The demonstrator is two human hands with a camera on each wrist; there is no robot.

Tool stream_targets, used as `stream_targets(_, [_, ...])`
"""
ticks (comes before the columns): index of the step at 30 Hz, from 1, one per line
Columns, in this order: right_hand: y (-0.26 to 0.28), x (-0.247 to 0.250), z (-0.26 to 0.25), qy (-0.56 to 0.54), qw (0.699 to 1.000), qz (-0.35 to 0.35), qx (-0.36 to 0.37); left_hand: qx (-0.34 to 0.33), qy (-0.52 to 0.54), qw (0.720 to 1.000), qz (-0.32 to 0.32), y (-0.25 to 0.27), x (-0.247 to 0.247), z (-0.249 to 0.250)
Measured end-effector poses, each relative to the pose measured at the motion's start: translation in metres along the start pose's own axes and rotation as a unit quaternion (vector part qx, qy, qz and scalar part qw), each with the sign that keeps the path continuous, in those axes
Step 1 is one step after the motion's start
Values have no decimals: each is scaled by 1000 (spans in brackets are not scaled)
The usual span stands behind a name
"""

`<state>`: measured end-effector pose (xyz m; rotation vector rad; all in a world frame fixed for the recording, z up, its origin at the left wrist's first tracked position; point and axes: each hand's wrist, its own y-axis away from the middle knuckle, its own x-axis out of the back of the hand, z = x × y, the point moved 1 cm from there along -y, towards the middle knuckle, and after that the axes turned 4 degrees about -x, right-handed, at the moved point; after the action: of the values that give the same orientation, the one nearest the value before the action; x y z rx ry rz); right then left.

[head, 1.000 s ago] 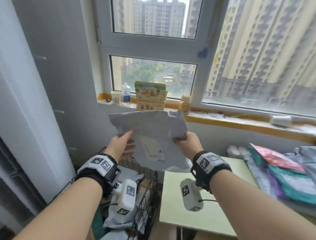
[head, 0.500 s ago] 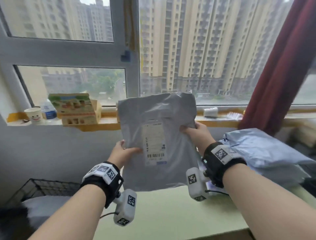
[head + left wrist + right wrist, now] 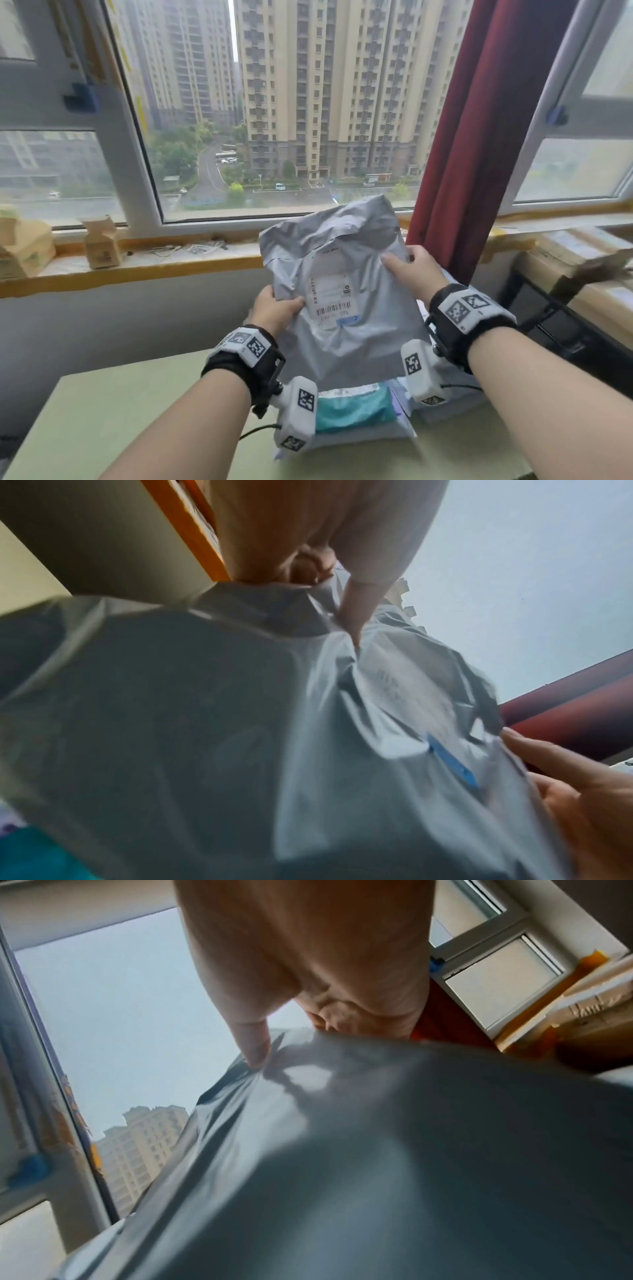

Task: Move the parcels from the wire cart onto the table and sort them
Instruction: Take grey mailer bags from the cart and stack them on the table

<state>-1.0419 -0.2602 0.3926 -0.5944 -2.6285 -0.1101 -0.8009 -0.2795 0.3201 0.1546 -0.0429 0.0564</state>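
Observation:
I hold a grey plastic mailer parcel (image 3: 346,294) upright in the air above the pale green table (image 3: 102,418), its white shipping label (image 3: 330,296) facing me. My left hand (image 3: 279,310) pinches its left edge beside the label. My right hand (image 3: 412,267) grips its right edge higher up, thumb on the front. In the left wrist view the parcel (image 3: 240,737) fills the frame with my left thumb (image 3: 359,604) pressed on it. The right wrist view shows the parcel (image 3: 394,1164) under my right thumb (image 3: 253,1042). The wire cart is out of view.
A pile of parcels lies on the table below the held one, with a teal mailer (image 3: 352,409) on top and grey ones (image 3: 452,404) to the right. A red curtain (image 3: 479,137) hangs behind. Cardboard boxes (image 3: 582,253) sit at the right, small cartons (image 3: 101,245) on the windowsill.
My view swung right from the cart to the table and window. Both hands carried the grey parcel rightward over the pile and turned it upright, label facing me.

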Motion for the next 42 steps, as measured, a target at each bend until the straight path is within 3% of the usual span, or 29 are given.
stream_targets(4, [-27,37,21,54,998,0,-27,4,37,999,-9,-22,-62,2])
stream_targets(14, [-98,116,63,244,964,103,-22,38,83,991,-98,-47,-199,22])
stream_targets(17, [-119,121,84,320,943,72,-58,77,77,985,-132,-60,-224,4])
stream_targets(19, [-126,112,107,361,928,1,-91,96,25,981,-165,-66,-240,-15])
stream_targets(22, [-123,89,138,436,887,-80,-128,82,-108,973,-187,-56,-248,-23])
stream_targets(26, [-117,77,152,484,866,-50,-119,79,-182,967,-162,-54,-241,-27])
stream_targets(32, [-123,77,133,462,881,-11,-97,44,-185,973,-130,-56,-225,-16])
stream_targets(42, [-110,67,98,462,885,-18,-51,29,-188,973,-128,-48,-198,3])
